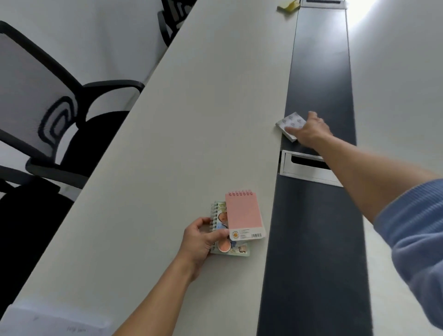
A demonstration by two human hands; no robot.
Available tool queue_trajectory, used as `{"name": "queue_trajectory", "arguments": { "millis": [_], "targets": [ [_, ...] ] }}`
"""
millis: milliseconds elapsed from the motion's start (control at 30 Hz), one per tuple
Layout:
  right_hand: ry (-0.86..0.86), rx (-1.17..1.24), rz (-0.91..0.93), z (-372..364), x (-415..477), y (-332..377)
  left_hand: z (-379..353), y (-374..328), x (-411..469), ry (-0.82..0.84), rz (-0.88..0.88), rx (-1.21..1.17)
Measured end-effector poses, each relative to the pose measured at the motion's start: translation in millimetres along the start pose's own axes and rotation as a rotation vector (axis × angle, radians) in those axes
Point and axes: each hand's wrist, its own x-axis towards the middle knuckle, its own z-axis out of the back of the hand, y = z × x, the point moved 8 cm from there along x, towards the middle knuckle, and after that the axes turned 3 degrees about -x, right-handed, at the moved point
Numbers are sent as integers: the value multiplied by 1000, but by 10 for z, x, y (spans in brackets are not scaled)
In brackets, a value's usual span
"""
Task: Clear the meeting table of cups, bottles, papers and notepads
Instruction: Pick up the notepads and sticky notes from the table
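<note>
My left hand [200, 242] holds two small spiral notepads just above the white table [167, 144]: a pink notepad [243, 213] on top and a patterned notepad [221, 220] under it. My right hand [309, 130] reaches far forward and rests its fingers on a small grey-white note block [288, 123] that lies at the edge of the dark centre strip [318, 79]. The thumb and fingers lie against the block's near side; it still looks flat on the table. A yellow sticky pad [288, 5] lies at the far end.
A metal cable box [304, 168] is set into the dark strip under my right forearm; another one [322, 2] sits at the far end. Black mesh office chairs [40, 115] stand along the table's left side. White paper [55, 321] lies at the near left corner.
</note>
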Motion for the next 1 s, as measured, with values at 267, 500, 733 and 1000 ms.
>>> {"name": "queue_trajectory", "arguments": {
  "millis": [267,500,733,1000],
  "targets": [
    [-66,12,-80,-40,-61,-168,-14,-28,-16,-33,-3,16],
    [2,676,-194,-160,-602,-638,-62,-99,-78,-178,-54,167],
    [126,612,-271,-90,-1278,-1160,-242,33,-382,-95,18,159],
    [7,426,-206,123,-983,-856,-241,140,-454,-34,45,182]
  ]
}}
